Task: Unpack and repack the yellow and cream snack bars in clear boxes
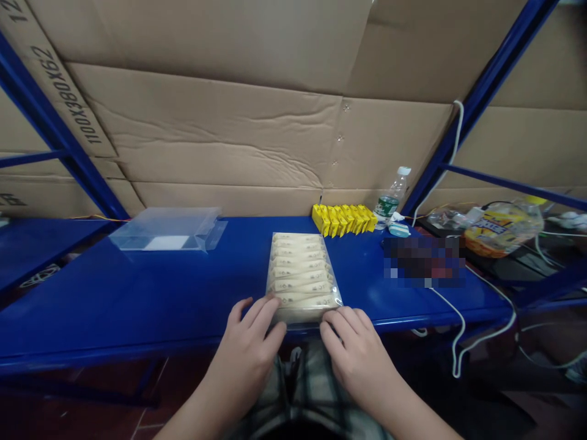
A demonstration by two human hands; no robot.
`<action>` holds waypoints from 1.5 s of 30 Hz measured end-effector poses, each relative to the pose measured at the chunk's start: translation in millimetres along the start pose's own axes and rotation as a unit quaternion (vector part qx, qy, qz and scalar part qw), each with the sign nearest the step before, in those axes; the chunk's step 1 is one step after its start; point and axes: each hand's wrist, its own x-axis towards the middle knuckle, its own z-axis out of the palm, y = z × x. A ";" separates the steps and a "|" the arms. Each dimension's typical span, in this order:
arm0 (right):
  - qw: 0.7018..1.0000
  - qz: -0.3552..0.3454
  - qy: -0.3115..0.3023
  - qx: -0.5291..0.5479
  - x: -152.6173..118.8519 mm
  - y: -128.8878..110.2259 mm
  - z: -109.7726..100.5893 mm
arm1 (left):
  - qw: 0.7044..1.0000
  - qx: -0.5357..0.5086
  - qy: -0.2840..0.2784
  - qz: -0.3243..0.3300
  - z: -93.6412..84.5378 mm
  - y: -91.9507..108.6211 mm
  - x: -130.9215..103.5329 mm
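A clear plastic pack (302,272) filled with a column of several cream-coloured wrapped pieces lies on the blue table, its near end at the front edge. My left hand (254,336) is at the pack's near left corner, fingers bent around that corner with the thumb by the near end. At the near right corner is my right hand (353,342), its fingers curled against the pack. Both hands hold the pack between them, and the parts of the fingertips behind its edges are hidden.
Clear plastic bags (169,229) lie at the back left of the blue table (183,293). Behind the pack stand several yellow boxes (343,220) in a row, beside a bottle (392,195). A white cable (458,342) hangs over the front edge at the right.
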 end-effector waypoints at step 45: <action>0.996 0.015 0.088 0.023 -32.4 -5.3 18.8 | 0.980 0.040 0.014 0.194 9.2 -42.2 7.9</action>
